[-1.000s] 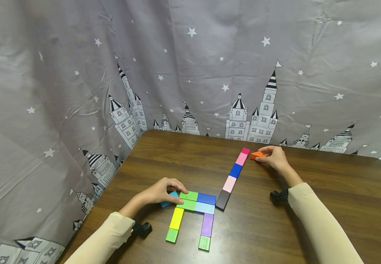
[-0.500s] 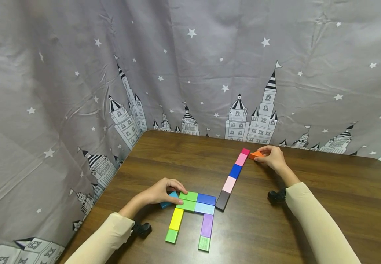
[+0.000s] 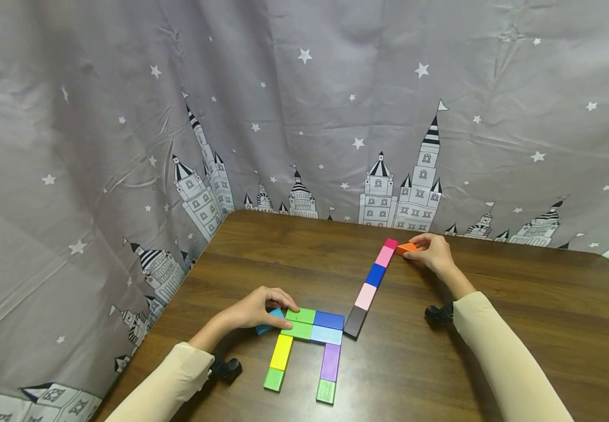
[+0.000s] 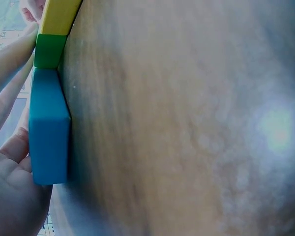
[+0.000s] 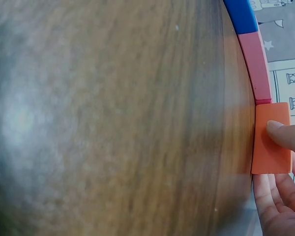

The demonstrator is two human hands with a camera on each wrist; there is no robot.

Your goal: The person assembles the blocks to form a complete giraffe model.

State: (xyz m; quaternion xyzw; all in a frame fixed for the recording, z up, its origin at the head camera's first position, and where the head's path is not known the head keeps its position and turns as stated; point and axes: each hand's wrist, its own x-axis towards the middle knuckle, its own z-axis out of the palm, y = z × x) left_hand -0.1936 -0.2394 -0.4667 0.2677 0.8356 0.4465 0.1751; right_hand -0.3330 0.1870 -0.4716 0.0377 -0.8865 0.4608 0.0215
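My right hand (image 3: 436, 255) pinches an orange triangular block (image 3: 404, 249), thumb on its near face. The block stands at the right side of the red block (image 3: 391, 243) that tops a slanting row; in the right wrist view the orange block (image 5: 273, 137) overlaps the row's far end. My left hand (image 3: 257, 308) rests at the left end of two green blocks (image 3: 304, 316), with thumb and fingertips touching them. Under that hand lies a blue block (image 3: 268, 322), partly covered; the left wrist view shows the blue block (image 4: 49, 123) beside the palm, its end against a green one.
Right of the green blocks lie a dark blue block (image 3: 329, 320) and a light blue block (image 3: 326, 334). Below run a yellow block (image 3: 281, 352) and a purple block (image 3: 330, 362), each ending in green. A dark block (image 3: 355, 322) begins the slanting row. A curtain (image 3: 304, 117) hangs behind the table (image 3: 431, 375).
My right hand has moved slightly left with the orange triangular block, bringing it up to the red block. My left hand keeps its place on the green blocks.
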